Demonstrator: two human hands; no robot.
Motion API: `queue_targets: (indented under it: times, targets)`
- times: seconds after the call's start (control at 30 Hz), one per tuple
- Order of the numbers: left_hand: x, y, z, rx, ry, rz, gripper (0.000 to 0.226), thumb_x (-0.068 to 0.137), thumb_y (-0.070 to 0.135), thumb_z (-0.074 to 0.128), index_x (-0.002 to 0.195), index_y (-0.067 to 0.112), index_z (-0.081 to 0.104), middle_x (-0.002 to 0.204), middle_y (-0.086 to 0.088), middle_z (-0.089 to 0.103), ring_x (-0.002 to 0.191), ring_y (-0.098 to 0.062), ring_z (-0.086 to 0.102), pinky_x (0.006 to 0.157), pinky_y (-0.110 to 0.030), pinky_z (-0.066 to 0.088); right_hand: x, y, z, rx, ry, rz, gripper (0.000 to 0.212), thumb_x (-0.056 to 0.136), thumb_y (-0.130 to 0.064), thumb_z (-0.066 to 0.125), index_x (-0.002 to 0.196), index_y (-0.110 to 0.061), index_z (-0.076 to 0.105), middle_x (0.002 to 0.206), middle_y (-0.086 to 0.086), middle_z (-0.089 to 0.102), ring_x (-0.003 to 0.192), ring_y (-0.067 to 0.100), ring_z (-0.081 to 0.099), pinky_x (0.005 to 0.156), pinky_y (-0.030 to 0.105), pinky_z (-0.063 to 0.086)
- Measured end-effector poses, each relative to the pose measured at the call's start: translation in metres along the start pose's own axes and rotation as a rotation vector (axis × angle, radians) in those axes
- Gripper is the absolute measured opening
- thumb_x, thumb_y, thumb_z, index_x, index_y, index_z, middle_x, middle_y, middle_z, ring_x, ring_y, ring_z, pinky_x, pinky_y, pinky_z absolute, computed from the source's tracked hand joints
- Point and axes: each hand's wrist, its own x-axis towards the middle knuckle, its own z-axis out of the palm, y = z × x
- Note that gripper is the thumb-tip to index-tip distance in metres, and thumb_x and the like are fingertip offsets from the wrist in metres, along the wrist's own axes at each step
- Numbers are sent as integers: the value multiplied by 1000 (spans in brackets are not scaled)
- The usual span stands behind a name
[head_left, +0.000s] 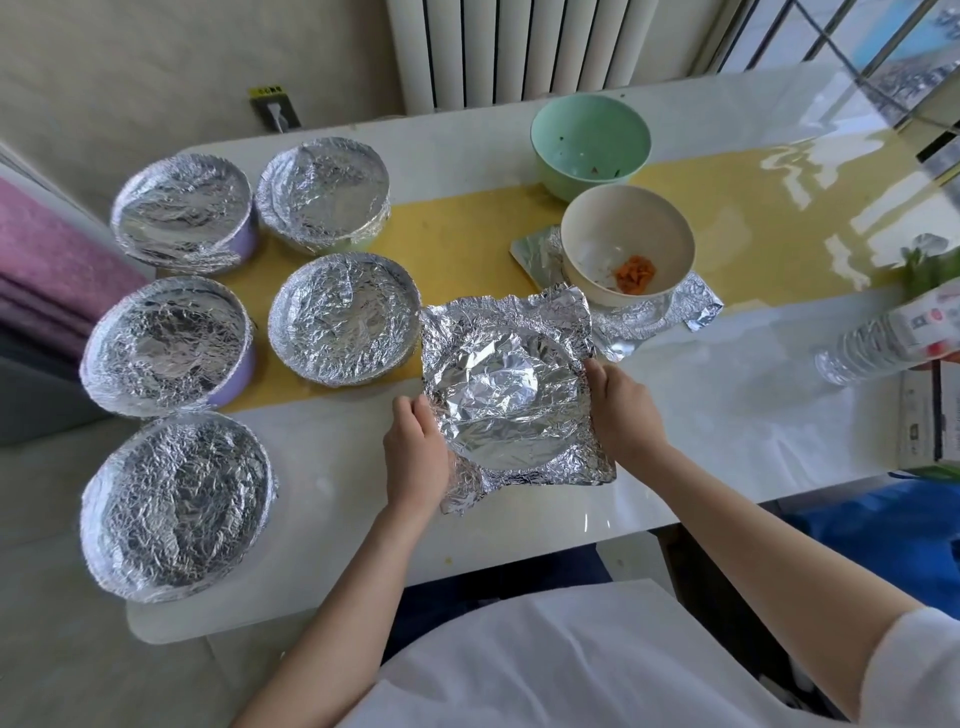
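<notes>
A square sheet of crinkled foil (511, 387) lies draped over a round bowl in front of me on the white table (727, 426); the bowl's round shape shows through the foil, the bowl itself is hidden. My left hand (415, 449) grips the sheet's left edge, fingers curled round the foil and the rim beneath. My right hand (621, 405) grips the right edge the same way. The sheet's corners stick out loose.
Several foil-covered bowls (343, 317) stand at the left on a yellow runner (467, 234). A cream bowl (626, 244) with orange scraps sits on another foil sheet, a green bowl (589, 143) behind it. A plastic bottle (883, 338) lies at the right.
</notes>
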Motion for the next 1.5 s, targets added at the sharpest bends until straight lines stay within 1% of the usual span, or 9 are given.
queue_targets:
  times: [0.27,0.37,0.43,0.53,0.77,0.87,0.97,1.17,1.5]
  targets:
    - [2,-2,0,48,126,85,10,98,20,38,92,13,39,76,-6,54,62,-28,51,54,-36,32,2,2,-1,78,26,-41,44,100,-41,28,61,-22,32,56,1,41,63,28,45,56,35,29]
    - [3,18,-6,222,243,390,9,94,13,45,101,9,50,99,-8,55,80,-24,52,61,-31,40,2,3,-2,58,46,-65,43,101,-39,29,61,-23,32,55,0,42,61,28,43,55,34,27]
    - [4,25,1,378,112,642,26,95,15,41,116,7,54,120,-12,53,109,-26,48,90,-36,45,2,4,-3,51,57,-74,43,101,-39,29,61,-24,32,58,3,45,61,28,44,55,33,28]
    - [3,25,13,710,-262,699,57,96,40,10,149,17,13,157,-4,2,144,-24,-6,115,-38,-6,2,3,-5,35,62,-87,42,101,-38,30,63,-21,37,63,7,48,63,32,48,56,33,29]
    - [7,9,29,1002,-353,670,73,83,54,-15,148,21,-10,153,-3,-21,137,-24,-30,110,-42,-23,-2,-8,-17,-82,301,-180,21,98,-27,44,108,-9,45,91,11,62,78,33,59,58,30,32]
    - [7,6,32,981,-301,703,69,91,53,4,149,16,12,156,-10,4,143,-29,-7,113,-45,-14,-3,-23,-17,-112,396,-645,15,93,-16,44,104,-9,51,94,11,59,81,26,58,61,26,40]
    - [7,5,35,984,-244,733,63,93,49,23,141,12,38,149,-13,31,140,-33,22,112,-49,5,10,-30,-3,-216,203,-822,32,95,-15,43,121,-2,53,123,15,57,119,30,51,102,36,38]
    - [7,6,33,937,-259,709,61,93,47,25,143,11,33,150,-15,30,140,-35,21,113,-49,8,34,-25,7,-478,-28,-640,68,95,-46,10,148,-4,14,156,11,14,145,22,4,116,30,-6]
    - [41,27,27,809,-244,666,56,101,35,17,149,8,7,157,-8,3,145,-22,-3,117,-33,-6,34,-27,8,-331,-57,-600,57,101,-33,30,148,-5,16,154,11,25,144,22,18,117,28,6]
